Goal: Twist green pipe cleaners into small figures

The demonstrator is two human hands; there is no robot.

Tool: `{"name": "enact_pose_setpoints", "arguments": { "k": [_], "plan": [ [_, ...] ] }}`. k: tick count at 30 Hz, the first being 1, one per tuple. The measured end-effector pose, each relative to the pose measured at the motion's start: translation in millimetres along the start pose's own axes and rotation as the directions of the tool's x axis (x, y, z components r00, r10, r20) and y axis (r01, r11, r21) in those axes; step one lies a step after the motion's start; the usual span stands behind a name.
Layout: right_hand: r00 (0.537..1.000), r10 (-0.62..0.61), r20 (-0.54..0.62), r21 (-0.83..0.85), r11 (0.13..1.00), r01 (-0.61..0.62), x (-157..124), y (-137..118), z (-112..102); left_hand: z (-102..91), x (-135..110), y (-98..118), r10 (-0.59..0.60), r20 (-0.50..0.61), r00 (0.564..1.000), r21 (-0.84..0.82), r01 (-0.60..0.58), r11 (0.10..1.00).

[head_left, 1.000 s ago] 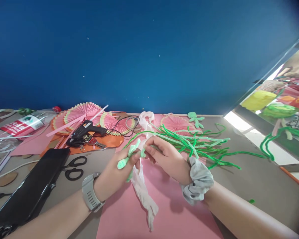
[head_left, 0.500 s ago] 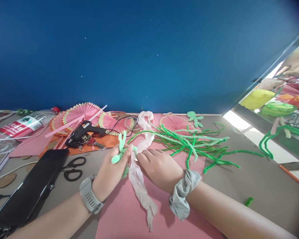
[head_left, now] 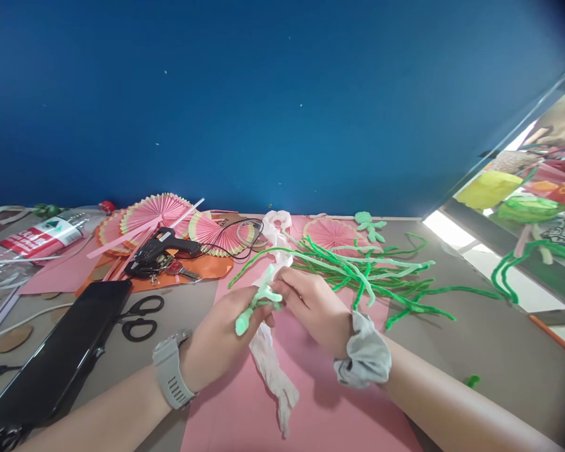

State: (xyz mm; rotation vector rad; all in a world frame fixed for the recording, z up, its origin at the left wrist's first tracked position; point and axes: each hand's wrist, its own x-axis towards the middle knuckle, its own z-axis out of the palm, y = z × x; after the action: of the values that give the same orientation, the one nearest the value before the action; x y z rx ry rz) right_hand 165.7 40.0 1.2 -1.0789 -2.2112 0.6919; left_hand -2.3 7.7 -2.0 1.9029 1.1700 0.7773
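Note:
My left hand, with a grey watch on its wrist, is closed round a light green pipe cleaner figure with short fuzzy limbs. The fingers of my right hand are bent and pressed together at the figure's right end, and their tips are partly hidden. Beneath both hands a crumpled white strip runs down over a pink paper sheet. Just beyond my right hand lies a loose pile of green pipe cleaners. A similar light green figure rests by the wall.
To the left are a black phone, black-handled scissors, a glue gun, keys and a plastic bottle. Pink paper fans lean near the blue wall. Colourful craft items are at the right edge.
The pipe cleaner figure has turned in my left hand and now points up and right. Both hands have shifted slightly right, and my right hand has rolled over beside the figure.

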Motion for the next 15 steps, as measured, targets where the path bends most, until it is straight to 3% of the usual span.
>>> {"name": "enact_pose_setpoints", "arguments": {
  "k": [4,7,11,15],
  "plan": [
    [0.997,0.052,0.065,0.142,0.988,-0.061,3,8,0,-3.5,-1,12,0.029,0.090,0.995,-0.103,-0.020,0.995],
    [0.992,0.039,0.118,0.177,0.982,-0.060,3,12,3,-3.4,-3,15,-0.028,0.113,0.993,-0.215,0.052,0.975],
    [0.992,0.037,0.120,0.054,0.998,-0.044,1,10,4,-0.3,-5,7,-0.164,0.058,0.985,-0.302,0.174,0.938],
    [0.982,0.042,0.184,-0.092,0.995,-0.025,-2,2,2,1.9,-6,0,-0.171,-0.061,0.983,-0.212,0.155,0.965]
  ]
}}
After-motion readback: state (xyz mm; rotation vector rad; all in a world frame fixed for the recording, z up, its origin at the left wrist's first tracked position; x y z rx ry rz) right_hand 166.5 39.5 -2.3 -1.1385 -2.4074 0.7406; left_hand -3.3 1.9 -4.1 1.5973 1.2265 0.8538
